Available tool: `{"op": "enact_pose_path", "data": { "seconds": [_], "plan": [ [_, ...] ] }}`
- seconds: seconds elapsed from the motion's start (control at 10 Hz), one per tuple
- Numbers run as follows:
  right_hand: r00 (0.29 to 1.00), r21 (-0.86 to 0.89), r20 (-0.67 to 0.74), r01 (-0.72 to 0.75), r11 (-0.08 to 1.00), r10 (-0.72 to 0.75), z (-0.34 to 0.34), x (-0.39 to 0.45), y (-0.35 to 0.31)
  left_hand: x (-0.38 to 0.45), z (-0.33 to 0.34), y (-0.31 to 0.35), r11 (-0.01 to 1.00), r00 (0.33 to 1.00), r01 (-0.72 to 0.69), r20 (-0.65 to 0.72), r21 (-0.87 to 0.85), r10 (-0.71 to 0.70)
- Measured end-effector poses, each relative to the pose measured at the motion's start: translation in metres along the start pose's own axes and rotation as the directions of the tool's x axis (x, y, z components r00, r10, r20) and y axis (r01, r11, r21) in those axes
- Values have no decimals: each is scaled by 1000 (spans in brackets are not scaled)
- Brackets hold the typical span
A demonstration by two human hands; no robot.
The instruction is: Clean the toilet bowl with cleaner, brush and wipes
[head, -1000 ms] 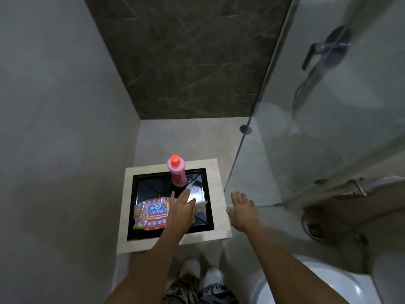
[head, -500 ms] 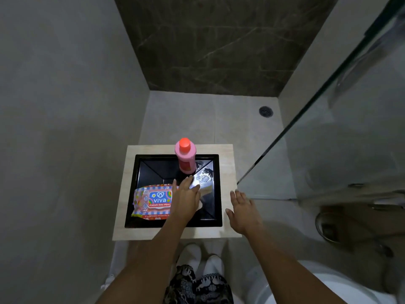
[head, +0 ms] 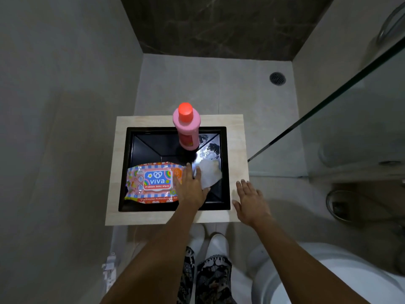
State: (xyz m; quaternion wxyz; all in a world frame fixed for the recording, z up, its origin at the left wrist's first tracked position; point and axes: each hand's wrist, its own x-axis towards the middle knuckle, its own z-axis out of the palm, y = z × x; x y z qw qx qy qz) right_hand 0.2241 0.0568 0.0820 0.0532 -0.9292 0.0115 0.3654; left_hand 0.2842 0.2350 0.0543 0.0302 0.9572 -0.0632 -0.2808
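Head-worn view, steeply downward over black tray (head: 123, 172), close.

1. A home bathroom: pale tiled floor (head: 197, 84) and walls, with a dark marbled back wall (head: 219, 25).
2. A round floor drain (head: 277, 78) sits in the far corner, beyond a glass shower screen (head: 355, 119).
3. A white toilet (head: 328, 279) shows at the lower right.
4. A sunken black basin (head: 153, 148) set in a pale tabletop (head: 236, 150) holds a cleaner bottle (head: 187, 128) and a wipes pack (head: 153, 183).
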Motion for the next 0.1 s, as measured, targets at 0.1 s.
{"op": "enact_pose_path", "data": {
  "seconds": [0.1],
  "plan": [
    [1000, 3, -1, 8, 1000, -8, -1, -6, 0, -12, 2, -7, 1000, 1000, 12, -2, -27, -12]
  ]
}}
